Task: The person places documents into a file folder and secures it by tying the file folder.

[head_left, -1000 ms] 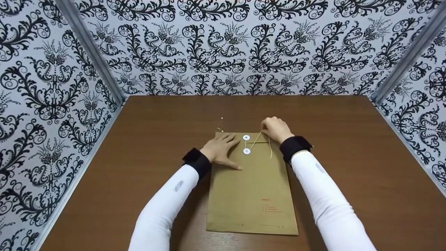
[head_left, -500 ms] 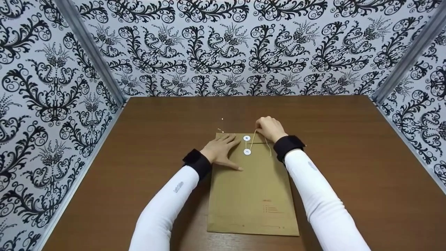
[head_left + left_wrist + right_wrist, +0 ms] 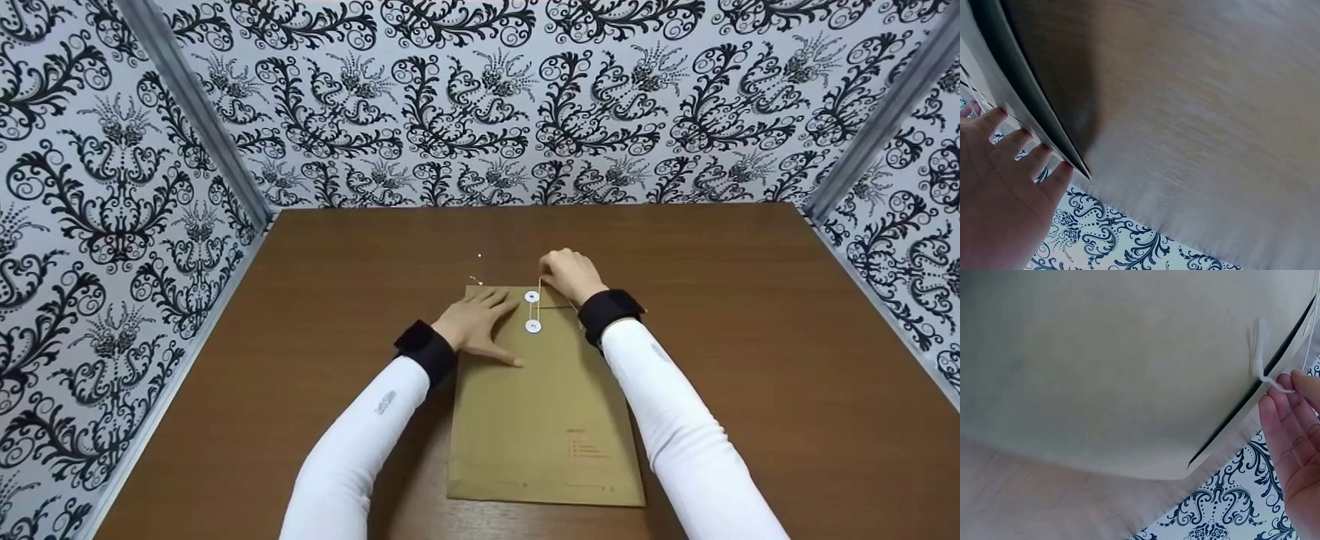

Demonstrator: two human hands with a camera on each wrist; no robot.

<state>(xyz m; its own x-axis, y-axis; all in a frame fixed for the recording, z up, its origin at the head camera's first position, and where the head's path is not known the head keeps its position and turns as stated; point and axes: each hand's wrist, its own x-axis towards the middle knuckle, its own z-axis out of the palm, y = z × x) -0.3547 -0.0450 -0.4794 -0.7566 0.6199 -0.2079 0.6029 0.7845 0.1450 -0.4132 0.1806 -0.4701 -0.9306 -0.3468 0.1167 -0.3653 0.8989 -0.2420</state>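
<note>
A brown paper envelope (image 3: 540, 420) lies flat on the table, its flap at the far end. Two white button discs sit there, the upper disc (image 3: 532, 297) on the flap and the lower disc (image 3: 533, 326) on the body. My left hand (image 3: 480, 324) rests with spread fingers on the envelope's upper left. Thumb and fingertips of my right hand (image 3: 571, 274) pinch the thin string (image 3: 539, 296) just right of the upper disc. In the right wrist view, the string's frayed loose end (image 3: 1260, 354) hangs from that pinch over the envelope.
The brown wooden table (image 3: 337, 285) runs back to a wall (image 3: 480, 97) with black scroll patterns. Tiny white specks (image 3: 480, 282) lie just beyond the envelope's top edge. Grey corner posts (image 3: 199, 105) stand at the sides.
My right hand has moved left with the string, from the envelope's upper right toward the upper disc. The string now stretches nearly straight up from the lower disc. My left hand stays put.
</note>
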